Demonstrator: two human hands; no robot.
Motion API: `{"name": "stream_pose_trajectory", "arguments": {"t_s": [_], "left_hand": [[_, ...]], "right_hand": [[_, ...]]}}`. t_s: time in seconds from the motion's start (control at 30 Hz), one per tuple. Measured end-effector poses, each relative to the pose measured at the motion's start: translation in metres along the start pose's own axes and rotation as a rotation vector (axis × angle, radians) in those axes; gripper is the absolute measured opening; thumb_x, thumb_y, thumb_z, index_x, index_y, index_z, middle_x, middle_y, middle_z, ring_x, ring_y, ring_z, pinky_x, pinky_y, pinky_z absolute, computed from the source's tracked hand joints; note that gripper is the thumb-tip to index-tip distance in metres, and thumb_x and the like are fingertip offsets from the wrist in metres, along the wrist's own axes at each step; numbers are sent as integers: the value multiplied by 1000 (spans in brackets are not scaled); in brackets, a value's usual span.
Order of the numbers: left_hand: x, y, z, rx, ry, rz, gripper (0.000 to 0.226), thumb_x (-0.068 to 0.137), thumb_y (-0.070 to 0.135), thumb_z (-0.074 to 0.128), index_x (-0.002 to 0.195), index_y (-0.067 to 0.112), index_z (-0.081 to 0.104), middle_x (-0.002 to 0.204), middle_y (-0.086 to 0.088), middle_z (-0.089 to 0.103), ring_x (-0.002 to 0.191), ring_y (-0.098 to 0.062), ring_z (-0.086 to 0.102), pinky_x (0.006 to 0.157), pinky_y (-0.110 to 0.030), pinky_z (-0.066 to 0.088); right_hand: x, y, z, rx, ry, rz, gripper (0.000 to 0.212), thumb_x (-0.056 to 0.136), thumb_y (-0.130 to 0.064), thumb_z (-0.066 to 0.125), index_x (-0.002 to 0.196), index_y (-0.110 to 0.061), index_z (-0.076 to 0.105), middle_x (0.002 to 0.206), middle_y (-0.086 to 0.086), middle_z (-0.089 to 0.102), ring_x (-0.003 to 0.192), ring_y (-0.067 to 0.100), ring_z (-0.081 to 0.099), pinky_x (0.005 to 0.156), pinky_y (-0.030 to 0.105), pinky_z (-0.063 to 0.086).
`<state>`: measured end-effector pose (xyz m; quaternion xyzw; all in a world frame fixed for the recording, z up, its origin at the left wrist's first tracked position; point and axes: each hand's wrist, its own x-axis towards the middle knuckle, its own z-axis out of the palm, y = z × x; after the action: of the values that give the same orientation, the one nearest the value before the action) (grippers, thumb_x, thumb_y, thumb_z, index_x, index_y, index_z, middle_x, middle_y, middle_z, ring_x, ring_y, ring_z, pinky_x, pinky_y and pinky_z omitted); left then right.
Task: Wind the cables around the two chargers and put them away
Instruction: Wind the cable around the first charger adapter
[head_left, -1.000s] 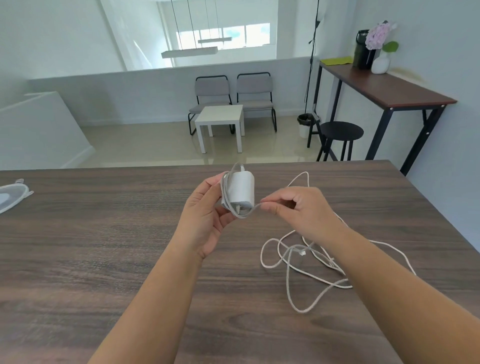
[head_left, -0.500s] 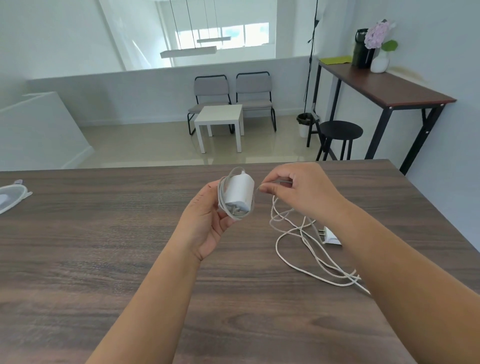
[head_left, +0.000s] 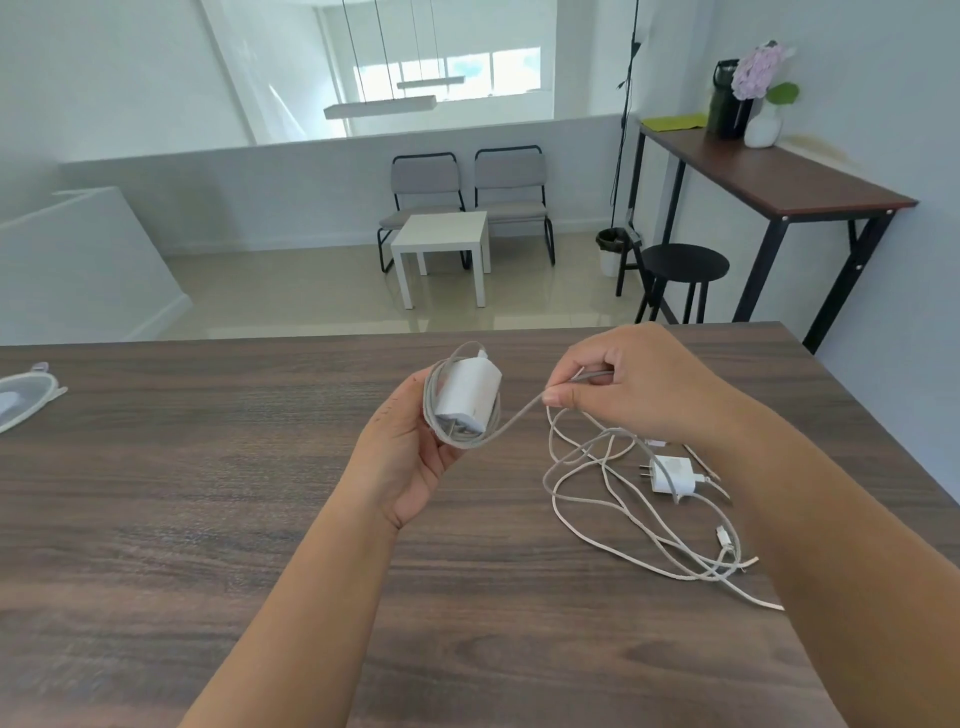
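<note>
My left hand (head_left: 410, 467) holds a white charger (head_left: 470, 397) upright above the table, with a couple of turns of its grey-white cable (head_left: 511, 421) looped around it. My right hand (head_left: 634, 384) pinches that cable a short way to the right of the charger. The rest of the cable hangs down into a loose tangle (head_left: 623, 504) on the table. A second white charger (head_left: 672, 475) lies in that tangle under my right forearm, prongs pointing left.
The dark wooden table (head_left: 208, 519) fills the lower view. A clear mesh pouch (head_left: 23, 397) lies at its far left edge. Beyond the table are two chairs, a small white table, a black stool and a tall side table.
My right hand has carried the cable around the charger, up and out to the right, adding a loop. The loose cable has shifted right, and the second charger has come into view.
</note>
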<state>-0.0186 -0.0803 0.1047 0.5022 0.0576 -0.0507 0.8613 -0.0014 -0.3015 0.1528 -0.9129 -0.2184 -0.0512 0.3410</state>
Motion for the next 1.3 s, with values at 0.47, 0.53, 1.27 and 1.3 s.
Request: {"name": "stream_pose_trajectory", "arguments": {"t_s": [0.47,0.53,1.27,1.3], "left_hand": [[-9,4,1,75,-160,40,29,92,18,53,107,34,73,114,-6,72,92,-26,66,70,-35,61],[-10,5,3,35,-142,49,29,84,20,58,107,30,73,118,-9,71,94,-28,66,71,-37,61],[-12,-5,1,-3,-276,3,45,83,20,60,126,7,55,111,-10,70,90,-19,70,70,-31,59],[-12,-6,1,26,-299,-1,42,82,19,62,121,6,57,106,-10,71,87,-19,70,68,-30,58]], "right_hand": [[6,2,-13,57,20,9,8,80,-34,74,74,-29,74,41,-14,46,42,2,41,59,24,43],[4,7,-10,58,-5,12,9,82,-32,73,74,-28,72,51,-12,56,48,0,46,59,20,43],[1,31,11,110,-109,110,14,78,-39,76,74,-27,72,58,-7,54,52,5,45,55,17,39],[3,29,11,68,-103,122,20,75,-45,77,73,-26,70,58,-7,54,52,5,45,53,16,38]]}}
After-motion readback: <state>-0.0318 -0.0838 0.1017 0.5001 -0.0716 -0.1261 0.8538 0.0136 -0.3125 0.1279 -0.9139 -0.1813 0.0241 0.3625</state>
